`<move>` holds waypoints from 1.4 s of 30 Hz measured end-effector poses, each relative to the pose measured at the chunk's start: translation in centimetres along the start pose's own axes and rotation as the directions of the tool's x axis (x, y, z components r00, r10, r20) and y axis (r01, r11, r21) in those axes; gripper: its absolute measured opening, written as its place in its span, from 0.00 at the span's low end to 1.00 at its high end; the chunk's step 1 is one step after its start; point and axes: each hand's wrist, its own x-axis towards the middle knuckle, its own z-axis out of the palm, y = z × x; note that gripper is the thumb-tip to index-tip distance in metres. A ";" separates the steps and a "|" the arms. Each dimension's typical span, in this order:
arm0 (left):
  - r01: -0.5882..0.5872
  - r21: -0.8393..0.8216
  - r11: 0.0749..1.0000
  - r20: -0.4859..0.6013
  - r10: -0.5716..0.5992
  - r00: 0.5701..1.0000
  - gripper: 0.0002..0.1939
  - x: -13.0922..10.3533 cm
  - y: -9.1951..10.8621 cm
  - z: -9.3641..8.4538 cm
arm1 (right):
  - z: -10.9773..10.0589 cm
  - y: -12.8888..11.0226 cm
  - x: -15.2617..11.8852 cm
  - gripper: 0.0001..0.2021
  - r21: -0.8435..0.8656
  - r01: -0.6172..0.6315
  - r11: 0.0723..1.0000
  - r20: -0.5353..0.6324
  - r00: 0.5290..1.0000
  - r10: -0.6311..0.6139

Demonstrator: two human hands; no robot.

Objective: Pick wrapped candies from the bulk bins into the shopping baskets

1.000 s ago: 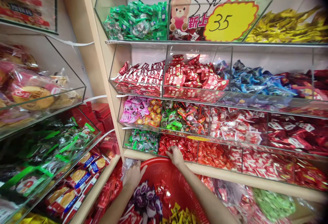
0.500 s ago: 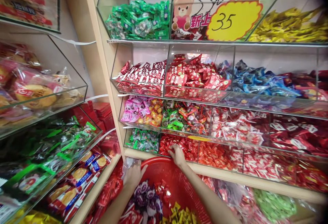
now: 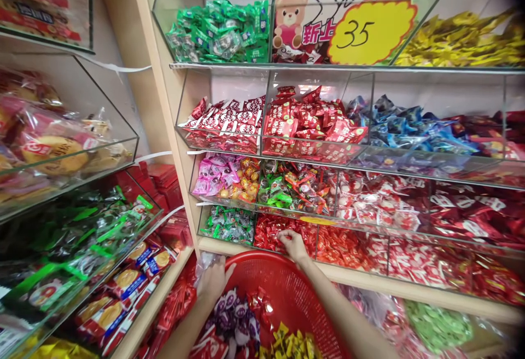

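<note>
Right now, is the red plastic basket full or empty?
The basket is partly filled: purple candies, red candies and yellow candies lie inside, but its far wall is bare.

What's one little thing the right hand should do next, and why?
I'd probably dip the right hand into the red candies: its curled fingers are at their bin, and the red basket is close below, the left hand by its rim.

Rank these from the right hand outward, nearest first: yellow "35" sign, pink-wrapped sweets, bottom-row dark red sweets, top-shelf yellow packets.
From the right hand, in the head view:
1. Dark red sweets, in the bin right at the fingers.
2. Pink-wrapped sweets, up and to the left.
3. "35" sign, top shelf.
4. Yellow packets, top shelf, far right.
</note>
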 end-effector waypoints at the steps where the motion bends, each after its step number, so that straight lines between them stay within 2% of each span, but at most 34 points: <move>1: 0.002 0.000 1.000 -0.002 -0.002 1.000 0.29 0.0 0.0 0.0 | -0.3 -0.4 -0.4 0.16 0.016 -0.007 1.000 0.004 1.000 0.007; 4: 0.013 -0.001 1.000 0.002 -0.013 1.000 0.29 -0.1 0.1 -0.1 | -1.2 -1.8 -2.1 0.15 0.086 -0.073 0.994 0.096 0.993 0.065; 7: 0.014 -0.006 1.000 0.017 -0.014 1.000 0.30 -0.1 0.2 -0.3 | -1.7 -2.4 -4.7 0.12 0.105 -0.133 0.986 0.287 0.953 0.098; 9: 0.019 -0.010 1.000 0.026 -0.019 0.999 0.29 -0.2 0.3 -0.5 | -1.5 -1.9 -6.3 0.09 0.079 -0.119 0.990 0.377 0.923 0.081; 12: 0.032 -0.005 0.999 0.022 -0.032 0.999 0.29 -0.3 0.4 -0.6 | -0.4 0.0 -8.3 0.06 0.055 -0.121 0.991 0.438 0.895 0.085; 17: 0.023 0.002 1.000 0.031 -0.023 0.999 0.30 -0.2 0.2 -0.5 | 2.2 3.0 -10.1 0.04 0.035 -0.200 0.979 0.484 0.861 0.158; 22: 0.011 0.001 1.000 0.028 -0.011 1.000 0.31 -0.1 0.1 -0.2 | 3.7 4.3 -10.5 0.05 0.045 -0.286 0.957 0.452 0.860 0.235; 24: 0.014 0.003 1.000 0.015 -0.014 1.000 0.30 -0.1 0.1 -0.2 | 3.7 4.6 -10.5 0.08 0.040 -0.367 0.929 0.426 0.848 0.317; 29: 0.013 0.002 1.000 0.003 -0.013 1.000 0.30 -0.2 0.1 -0.3 | 2.7 4.6 -10.4 0.11 0.101 -0.539 0.836 0.427 0.783 0.453; 32: 0.017 0.007 1.000 0.003 -0.017 1.000 0.30 -0.2 0.1 -0.3 | 2.1 4.4 -10.4 0.12 0.117 -0.608 0.786 0.429 0.744 0.512; 34: 0.021 0.011 1.000 0.003 -0.021 1.000 0.29 -0.2 0.1 -0.3 | 2.0 4.3 -10.5 0.12 0.129 -0.620 0.774 0.442 0.735 0.515; 37: 0.024 0.014 1.000 0.005 -0.024 1.000 0.29 -0.1 0.2 -0.2 | 2.1 4.3 -10.7 0.14 0.081 -0.576 0.813 0.474 0.740 0.477; 38: 0.026 0.012 1.000 0.008 -0.026 1.000 0.29 -0.1 0.2 -0.2 | 2.1 4.2 -10.7 0.15 0.028 -0.524 0.851 0.470 0.758 0.452; 40: 0.030 0.006 1.000 0.012 -0.030 0.999 0.29 -0.2 0.2 -0.3 | 2.2 3.8 -10.6 0.15 -0.117 -0.337 0.934 0.437 0.827 0.353; 42: 0.032 -0.001 0.999 0.012 -0.032 0.999 0.29 -0.2 0.3 -0.4 | 2.0 2.8 -10.1 0.14 -0.246 -0.101 0.964 0.401 0.895 0.196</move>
